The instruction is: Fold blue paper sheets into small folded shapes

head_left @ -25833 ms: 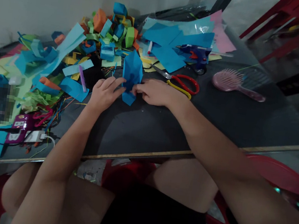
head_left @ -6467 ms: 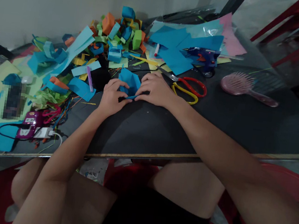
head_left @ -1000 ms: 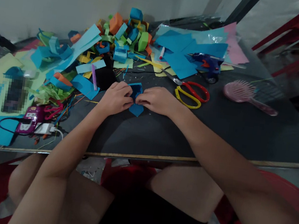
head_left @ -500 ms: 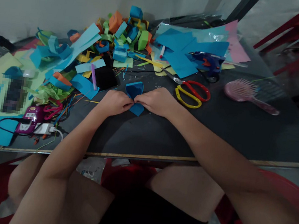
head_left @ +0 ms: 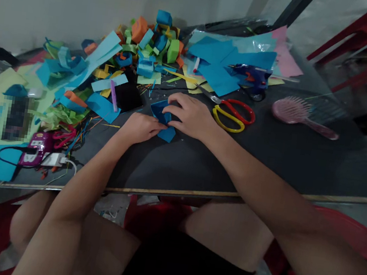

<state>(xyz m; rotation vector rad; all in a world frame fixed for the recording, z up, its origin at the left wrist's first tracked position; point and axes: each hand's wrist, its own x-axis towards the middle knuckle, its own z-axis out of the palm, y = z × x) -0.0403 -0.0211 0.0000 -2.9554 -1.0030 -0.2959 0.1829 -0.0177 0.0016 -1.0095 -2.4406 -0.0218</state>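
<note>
A small folded piece of blue paper [head_left: 166, 134] lies on the dark table in front of me, with one flap standing up at its far side. My left hand [head_left: 141, 127] pinches its left edge between thumb and fingers. Over the right part of the paper is my right hand [head_left: 191, 116], its fingers curved and spread apart, the fingertips at the flap. It hides some of the fold. Just right of that hand lie scissors [head_left: 235, 115] with one red and one yellow handle loop.
Behind my hands are a heap of coloured paper pieces [head_left: 144, 44], blue sheets [head_left: 218, 65] and a glue gun [head_left: 254, 77]. A pink hairbrush [head_left: 290, 111] lies to the right. On the left are a purple power adapter [head_left: 38, 145] with cables and a purple pen [head_left: 113, 96].
My right hand has loosened its pinch and spread its fingers over the far flap of the blue paper. My left hand stays pinching. The view has shifted slightly.
</note>
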